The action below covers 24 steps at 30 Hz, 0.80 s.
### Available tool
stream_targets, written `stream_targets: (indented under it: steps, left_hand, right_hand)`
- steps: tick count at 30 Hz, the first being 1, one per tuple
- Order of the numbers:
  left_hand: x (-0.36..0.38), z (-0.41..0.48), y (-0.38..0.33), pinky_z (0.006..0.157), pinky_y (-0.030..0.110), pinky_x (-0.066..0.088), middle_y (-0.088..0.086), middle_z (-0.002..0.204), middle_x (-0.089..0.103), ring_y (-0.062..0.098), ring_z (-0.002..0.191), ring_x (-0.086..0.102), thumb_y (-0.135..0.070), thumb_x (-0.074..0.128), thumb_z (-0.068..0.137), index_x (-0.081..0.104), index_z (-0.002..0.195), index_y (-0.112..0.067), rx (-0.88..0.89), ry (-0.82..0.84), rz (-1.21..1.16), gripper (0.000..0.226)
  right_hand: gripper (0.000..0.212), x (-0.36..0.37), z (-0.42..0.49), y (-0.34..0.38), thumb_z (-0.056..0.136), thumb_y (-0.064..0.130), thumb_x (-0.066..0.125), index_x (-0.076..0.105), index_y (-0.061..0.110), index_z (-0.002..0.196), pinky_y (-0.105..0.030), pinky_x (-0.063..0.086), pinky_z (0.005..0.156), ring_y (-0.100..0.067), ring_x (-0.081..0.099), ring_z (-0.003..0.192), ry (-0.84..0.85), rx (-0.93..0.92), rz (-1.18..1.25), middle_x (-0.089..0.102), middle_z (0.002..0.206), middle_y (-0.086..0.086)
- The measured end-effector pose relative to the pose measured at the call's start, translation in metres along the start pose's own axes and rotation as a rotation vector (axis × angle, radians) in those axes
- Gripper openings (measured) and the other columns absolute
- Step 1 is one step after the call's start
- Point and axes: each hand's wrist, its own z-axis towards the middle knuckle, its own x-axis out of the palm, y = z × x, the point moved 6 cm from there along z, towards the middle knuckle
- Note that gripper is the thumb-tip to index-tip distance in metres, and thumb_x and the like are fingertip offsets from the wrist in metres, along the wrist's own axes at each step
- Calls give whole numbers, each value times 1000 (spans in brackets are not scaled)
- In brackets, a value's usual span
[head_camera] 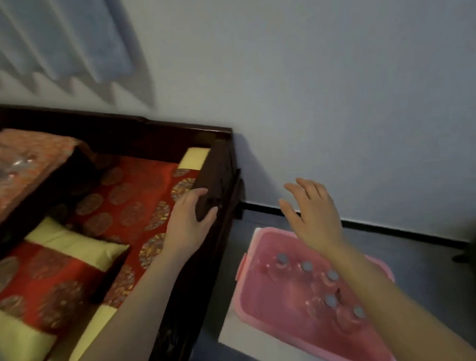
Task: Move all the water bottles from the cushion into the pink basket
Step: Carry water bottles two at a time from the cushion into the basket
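Where the pale wall point(338, 85) meets the dark floor point(428, 264), a dark wooden sofa frame point(146, 136) sits to the left of both hands. Red cushion point(134, 195) with gold round patterns fills the seat, left of the left hand; no bottles visible on it. Orange cushion point(15, 176) is far left of the hands, with something shiny on it, too blurred to tell. Small red pillow point(72, 246) with yellow ends lies on the red cushion, left of the left forearm.

Pink basket point(271, 307) sits on a pale sheet point(229, 325) on the floor, right of the sofa frame, directly below the right hand and forearm. Water bottles point(307, 267) stand upright inside the basket under the right forearm; five grey caps show, clustered close together, bodies clear and hard to make out.

Left hand point(188, 222) grips the end of the sofa armrest point(215, 168), fingers curled over the top, thumb on the near side. Right hand point(312, 217) hangs in the air above the far end of the basket, fingers spread and relaxed, holding nothing, touching nothing.
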Motion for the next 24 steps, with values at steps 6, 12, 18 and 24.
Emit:
stream_targets:
  steps: [6,12,18,24]
  left_hand:
    - [-157,-76,64,99,37,44,-1,136,51,17,125,48,-33,66,87,43,136,-21,-228,-216,2,56]
    - [-325,-218,152,96,35,45,1,129,56,18,118,53,-30,68,86,49,132,-18,-461,-484,52,52]
    - [-463,-359,225,85,29,40,4,119,62,22,111,59,-19,72,82,55,125,-9,-602,-639,156,48]
    - [-514,-429,277,94,34,43,8,126,62,23,115,58,-18,70,84,53,128,-9,-725,-704,147,48]
  right_hand:
    - [52,20,16,140,98,49,34,47,20,139,-43,28,115,-25,28,140,104,-214,137,41,149,-5]
    - [45,70,-24,310,97,50,37,53,26,132,-36,29,109,-16,28,137,230,-437,294,44,145,3]
    - [38,119,-71,465,97,40,44,62,17,122,-38,34,107,-23,45,128,280,-576,381,57,132,-5]
    - [35,168,-111,577,97,38,46,62,18,121,-29,31,98,-23,45,124,320,-682,385,58,128,-3]
